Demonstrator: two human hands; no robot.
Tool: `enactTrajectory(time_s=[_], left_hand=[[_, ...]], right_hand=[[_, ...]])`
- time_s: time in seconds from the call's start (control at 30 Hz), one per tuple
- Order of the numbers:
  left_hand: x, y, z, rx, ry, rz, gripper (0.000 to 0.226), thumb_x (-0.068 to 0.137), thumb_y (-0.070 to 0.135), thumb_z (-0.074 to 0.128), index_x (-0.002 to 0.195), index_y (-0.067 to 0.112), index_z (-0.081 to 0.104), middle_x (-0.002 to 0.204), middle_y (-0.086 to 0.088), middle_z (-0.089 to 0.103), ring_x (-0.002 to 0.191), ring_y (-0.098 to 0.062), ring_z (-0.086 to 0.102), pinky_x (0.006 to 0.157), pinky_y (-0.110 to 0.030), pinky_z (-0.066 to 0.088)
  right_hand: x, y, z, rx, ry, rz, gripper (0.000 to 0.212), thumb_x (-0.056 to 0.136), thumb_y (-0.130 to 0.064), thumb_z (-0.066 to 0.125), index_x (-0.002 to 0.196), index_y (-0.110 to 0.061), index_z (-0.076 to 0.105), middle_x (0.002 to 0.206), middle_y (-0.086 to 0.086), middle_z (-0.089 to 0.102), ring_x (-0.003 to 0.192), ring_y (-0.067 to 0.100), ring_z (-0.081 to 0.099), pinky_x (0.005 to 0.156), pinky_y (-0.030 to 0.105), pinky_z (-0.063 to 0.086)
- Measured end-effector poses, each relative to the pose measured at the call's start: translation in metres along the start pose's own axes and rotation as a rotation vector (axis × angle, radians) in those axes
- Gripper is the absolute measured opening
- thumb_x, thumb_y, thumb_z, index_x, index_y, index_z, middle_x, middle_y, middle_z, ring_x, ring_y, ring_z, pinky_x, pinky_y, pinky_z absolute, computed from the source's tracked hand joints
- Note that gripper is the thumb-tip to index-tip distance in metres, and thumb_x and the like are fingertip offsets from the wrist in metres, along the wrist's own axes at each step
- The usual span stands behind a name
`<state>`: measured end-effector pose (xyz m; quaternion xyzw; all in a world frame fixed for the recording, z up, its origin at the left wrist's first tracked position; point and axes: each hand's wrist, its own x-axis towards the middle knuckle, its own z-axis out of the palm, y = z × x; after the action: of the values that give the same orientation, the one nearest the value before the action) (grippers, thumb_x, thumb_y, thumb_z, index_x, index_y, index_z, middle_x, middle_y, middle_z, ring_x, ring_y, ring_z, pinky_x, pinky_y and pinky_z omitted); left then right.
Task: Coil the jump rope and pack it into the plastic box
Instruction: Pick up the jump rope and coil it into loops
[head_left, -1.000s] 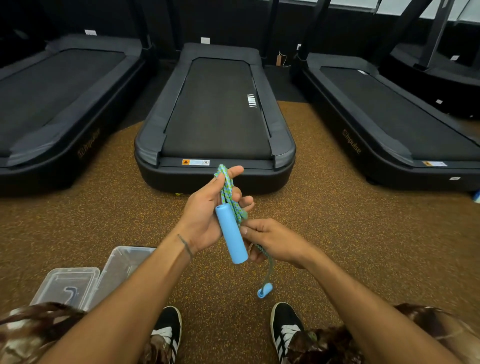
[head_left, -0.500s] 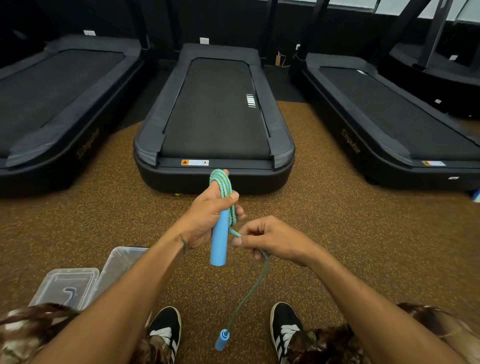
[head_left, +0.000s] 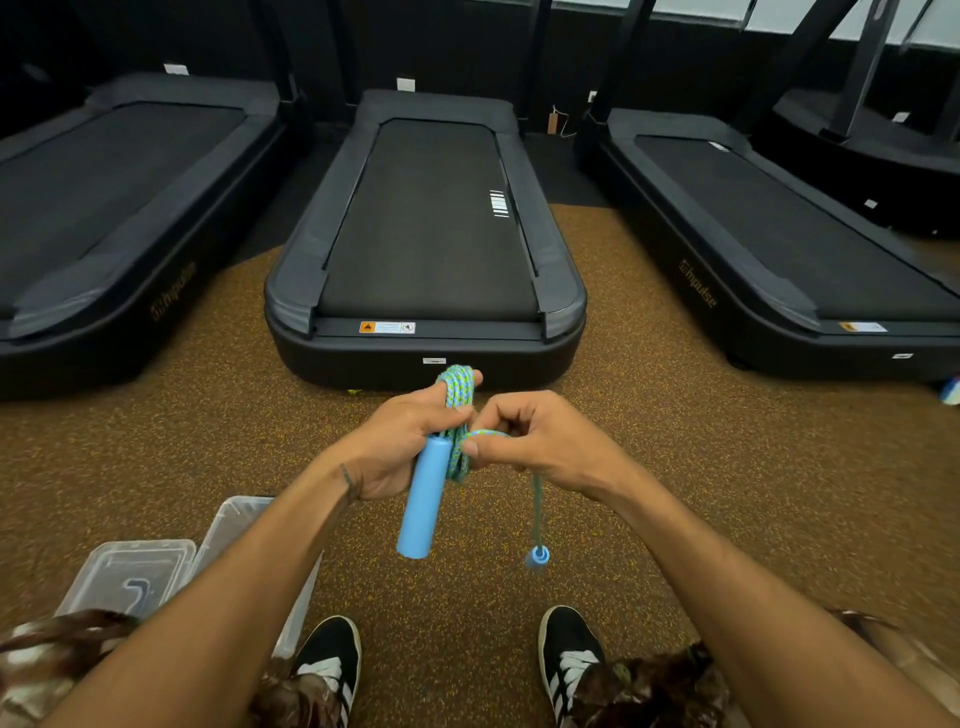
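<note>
My left hand (head_left: 397, 447) grips a bundle of blue-green jump rope (head_left: 457, 395) together with one light blue handle (head_left: 425, 506), which points down from the fist. Rope loops stick out above my thumb. My right hand (head_left: 540, 441) pinches a strand of the same rope right beside the bundle. From it the loose end hangs down to the second blue handle (head_left: 537, 557), seen end-on above the floor. The clear plastic box (head_left: 228, 525) stands on the floor at lower left, partly hidden by my left forearm.
A clear lid (head_left: 130, 577) lies left of the box. Three black treadmills (head_left: 431, 234) stand ahead on the brown speckled floor (head_left: 675, 467). My two black shoes (head_left: 332, 660) are at the bottom edge.
My right hand has risen and come up to the bundle, carrying the strand around it. The hanging handle has been pulled up from near my shoes, and its free length is shorter.
</note>
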<state>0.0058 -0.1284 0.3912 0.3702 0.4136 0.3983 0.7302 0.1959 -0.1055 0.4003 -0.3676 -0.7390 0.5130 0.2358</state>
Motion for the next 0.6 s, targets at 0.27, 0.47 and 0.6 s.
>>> enactTrajectory(time_s=[0.27, 0.47, 0.6], left_hand=[[-0.006, 0.0, 0.004, -0.011, -0.21, -0.092, 0.024, 0.099, 0.009, 0.048, 0.121, 0.003, 0.056, 0.084, -0.014, 0.058, 0.066, -0.025, 0.061, 0.086, -0.049, 0.056], [-0.005, -0.005, 0.0, -0.106, -0.353, -0.119, 0.018, 0.096, 0.023, 0.053, 0.099, 0.01, 0.063, 0.073, -0.011, 0.052, 0.06, -0.021, 0.054, 0.095, -0.055, 0.048], [-0.004, -0.009, -0.007, -0.098, -0.428, -0.197, 0.029, 0.095, 0.027, 0.054, 0.119, 0.01, 0.054, 0.069, -0.009, 0.051, 0.062, -0.022, 0.057, 0.109, -0.063, 0.033]], right_hand=[[0.007, 0.002, -0.007, -0.003, 0.081, -0.086, 0.022, 0.076, -0.022, 0.085, 0.084, -0.019, 0.065, 0.076, 0.0, 0.073, 0.075, 0.018, 0.071, 0.081, 0.046, 0.057], [0.012, 0.006, -0.015, -0.158, 0.168, -0.124, 0.019, 0.074, -0.026, 0.086, 0.079, -0.033, 0.069, 0.085, -0.01, 0.059, 0.078, 0.006, 0.056, 0.076, 0.035, 0.05], [0.014, 0.004, -0.017, -0.062, 0.143, -0.148, 0.016, 0.072, -0.03, 0.086, 0.077, -0.029, 0.071, 0.079, -0.008, 0.054, 0.071, 0.01, 0.051, 0.065, 0.037, 0.051]])
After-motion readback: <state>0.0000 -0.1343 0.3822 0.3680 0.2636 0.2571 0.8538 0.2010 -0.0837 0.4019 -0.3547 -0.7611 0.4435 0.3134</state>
